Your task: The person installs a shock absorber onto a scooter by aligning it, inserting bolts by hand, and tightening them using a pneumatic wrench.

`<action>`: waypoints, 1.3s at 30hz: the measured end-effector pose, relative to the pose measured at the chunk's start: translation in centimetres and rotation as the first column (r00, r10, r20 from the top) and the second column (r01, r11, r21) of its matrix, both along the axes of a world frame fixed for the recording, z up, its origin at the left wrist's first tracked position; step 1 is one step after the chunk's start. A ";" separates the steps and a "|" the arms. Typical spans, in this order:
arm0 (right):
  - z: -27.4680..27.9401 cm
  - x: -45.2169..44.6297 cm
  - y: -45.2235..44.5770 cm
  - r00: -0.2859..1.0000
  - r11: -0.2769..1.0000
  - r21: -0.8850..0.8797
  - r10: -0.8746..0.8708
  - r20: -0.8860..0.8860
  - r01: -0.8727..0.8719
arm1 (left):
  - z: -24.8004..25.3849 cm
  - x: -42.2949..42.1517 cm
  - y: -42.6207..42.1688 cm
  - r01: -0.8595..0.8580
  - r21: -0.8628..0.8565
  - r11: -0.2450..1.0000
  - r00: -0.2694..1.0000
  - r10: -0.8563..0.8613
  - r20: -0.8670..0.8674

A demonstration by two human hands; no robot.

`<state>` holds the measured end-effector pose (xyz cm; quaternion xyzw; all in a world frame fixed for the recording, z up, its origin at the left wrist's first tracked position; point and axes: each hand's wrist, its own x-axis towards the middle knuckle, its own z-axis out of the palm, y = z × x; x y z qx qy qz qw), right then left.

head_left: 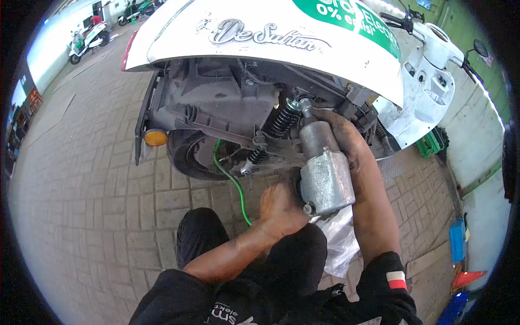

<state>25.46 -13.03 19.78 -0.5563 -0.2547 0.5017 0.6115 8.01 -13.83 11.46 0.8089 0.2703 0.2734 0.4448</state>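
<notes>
A metal impact wrench [326, 181] is in front of me, its nose pointing up at the top mount of a shock absorber [284, 119]. The socket [306, 107] on its tip meets the bolt area there. My left hand [284, 208] is closed around the wrench's handle, which is mostly hidden by the hand and the tool body. Behind the nose, my right hand [342, 130] wraps against the tool close to the socket; some of its fingers are out of sight. The white scooter body panel [260, 38] rises above, with dark plastic underparts [211, 97] exposed.
A green hose [236, 183] runs past the rear wheel [187, 157] toward my knees. Clear plastic sheeting [340, 244] lies on the paving by my leg. The scooter's front part [417, 81] stands right, near a green crate [429, 143]. Another scooter [86, 40] is parked far left.
</notes>
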 end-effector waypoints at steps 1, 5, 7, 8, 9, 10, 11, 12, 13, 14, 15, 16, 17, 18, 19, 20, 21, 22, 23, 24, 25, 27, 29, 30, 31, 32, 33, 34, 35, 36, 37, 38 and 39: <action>0.1 -0.1 0.0 1.000 1.000 0.000 0.002 0.007 -0.002 | -0.1 0.1 -0.1 -0.002 0.000 1.000 1.000 0.002 0.007; 0.0 -0.6 -0.2 0.983 1.000 0.018 -0.012 -0.181 0.015 | -0.2 0.6 -0.4 -0.044 -0.022 0.999 0.998 0.045 0.048; -1.2 -0.5 0.0 0.965 0.997 0.055 -0.039 -0.261 0.055 | -0.3 0.7 -0.5 -0.053 0.010 0.999 0.993 0.051 0.109; -2.6 0.1 0.5 0.930 0.981 0.194 0.045 -0.364 0.028 | 0.0 0.8 -0.4 -0.071 0.011 0.997 0.996 0.070 0.063; -3.8 0.5 0.8 0.881 0.943 0.331 0.141 -0.451 0.018 | 0.0 0.9 -0.4 -0.088 0.014 0.996 0.996 0.088 0.016; -4.5 0.9 0.9 0.882 0.944 0.328 0.144 -0.449 0.013 | -0.5 1.1 -0.5 -0.093 0.011 0.996 0.996 0.093 0.019; -4.9 1.3 0.9 0.872 0.928 0.372 0.197 -0.448 -0.018 | -1.4 1.5 -0.4 -0.082 0.026 0.996 0.995 0.081 0.052; -5.3 1.6 0.7 0.859 0.909 0.414 0.246 -0.448 -0.044 | -2.0 1.8 -0.5 -0.069 0.041 0.997 0.995 0.066 0.081; -4.0 0.9 -0.2 0.859 0.910 0.412 0.247 -0.448 -0.047 | -1.9 1.8 -0.6 -0.072 0.038 0.997 0.994 0.068 0.082; -1.4 -0.5 -1.7 0.957 0.973 0.224 0.017 -0.289 0.051 | -1.7 1.8 -0.7 -0.075 0.016 0.997 0.987 0.072 0.143; 0.1 -1.5 -2.9 0.980 0.980 0.058 -0.185 -0.072 0.190 | -1.5 1.8 -0.7 -0.078 -0.005 0.997 0.975 0.078 0.206; 0.0 -1.7 -4.1 0.979 0.967 0.181 -0.194 0.058 0.180 | -1.2 1.6 -0.6 -0.086 0.000 0.996 0.973 0.084 0.213; -0.3 -1.7 -5.7 0.960 0.941 0.304 -0.211 0.186 0.148 | -0.9 1.3 -0.6 -0.064 -0.004 0.998 0.994 0.065 0.083; -1.0 -1.9 -7.4 0.940 0.937 0.296 -0.258 0.223 0.187 | -0.7 1.1 -0.5 -0.051 -0.016 0.999 0.998 0.050 -0.044; -1.7 -2.1 -9.1 0.917 0.932 0.291 -0.296 0.267 0.216 | -0.6 1.3 -0.5 -0.079 -0.015 0.997 0.997 0.078 -0.021; -2.2 -3.9 -10.6 0.757 0.906 0.418 -0.321 0.569 0.070 | -0.5 1.5 -0.5 -0.036 -0.020 0.999 0.997 0.035 -0.063; -2.6 -5.5 -10.5 0.641 0.891 0.454 -0.335 0.691 -0.023 | -0.4 1.5 -0.4 0.014 -0.030 0.999 0.993 -0.018 -0.115; -2.9 -7.2 -10.3 0.506 0.868 0.484 -0.370 0.779 -0.111 | 0.0 1.3 -0.4 -0.037 0.024 0.999 0.992 0.034 0.121; -3.6 -8.5 -9.9 0.499 0.857 0.509 -0.477 0.723 0.081 | 0.3 1.0 -0.5 -0.036 0.018 0.999 0.993 0.034 0.117; -3.9 -9.1 -9.8 0.466 0.811 0.517 -0.583 0.666 0.275 | 0.9 1.0 -0.4 -0.030 0.008 1.000 0.999 0.030 0.024; -4.2 -9.1 -9.8 0.462 0.810 0.513 -0.584 0.667 0.283 | 1.1 1.0 -0.4 -0.022 -0.001 1.000 0.998 0.022 -0.067; -4.6 -8.7 -9.3 0.392 0.750 0.598 -0.659 0.642 0.283 | 0.5 1.3 -0.3 0.004 -0.013 1.000 0.997 -0.005 -0.074; -3.8 -8.9 -9.3 0.406 0.764 0.577 -0.643 0.649 0.288 | 0.7 1.2 -0.2 0.030 -0.020 0.999 0.996 -0.032 -0.082; -3.5 -9.0 -9.4 0.422 0.777 0.562 -0.627 0.654 0.284 | 1.2 1.1 -0.2 0.053 -0.002 0.999 0.995 -0.053 -0.089; -3.4 -9.1 -9.4 0.420 0.777 0.561 -0.628 0.655 0.286 | 1.5 1.0 -0.2 0.076 0.017 0.997 0.993 -0.074 -0.096; -3.4 -9.2 -9.4 0.414 0.777 0.560 -0.629 0.658 0.288 | 1.4 1.0 -0.2 0.078 0.018 0.997 0.993 -0.076 -0.095; -3.3 -9.2 -9.4 0.409 0.777 0.559 -0.629 0.661 0.289 | 1.3 1.1 -0.2 0.073 0.034 0.997 0.994 -0.070 -0.080; -3.3 -9.2 -9.4 0.409 0.776 0.560 -0.629 0.661 0.289 | 1.1 1.2 -0.3 0.067 0.050 0.996 0.996 -0.064 -0.065; -3.5 -9.1 -9.4 0.413 0.769 0.574 -0.637 0.651 0.282 | 1.0 1.3 -0.3 0.067 0.052 0.996 0.996 -0.063 -0.064; -3.6 -9.0 -9.4 0.419 0.761 0.587 -0.645 0.640 0.276 | 0.9 1.4 -0.4 0.033 0.044 0.999 0.999 -0.031 -0.032; -3.7 -8.9 -9.3 0.420 0.761 0.587 -0.645 0.638 0.277 | 0.8 1.4 -0.5 0.000 0.033 0.999 1.000 0.001 -0.001; -3.8 -8.8 -9.3 0.388 0.754 0.604 -0.653 0.650 0.258 | 0.8 1.3 -0.5 0.000 0.034 0.999 1.000 0.000 -0.003; -3.9 -8.7 -9.3 0.356 0.749 0.619 -0.660 0.662 0.238 | 0.9 1.3 -0.6 -0.016 0.036 0.999 1.000 0.016 0.016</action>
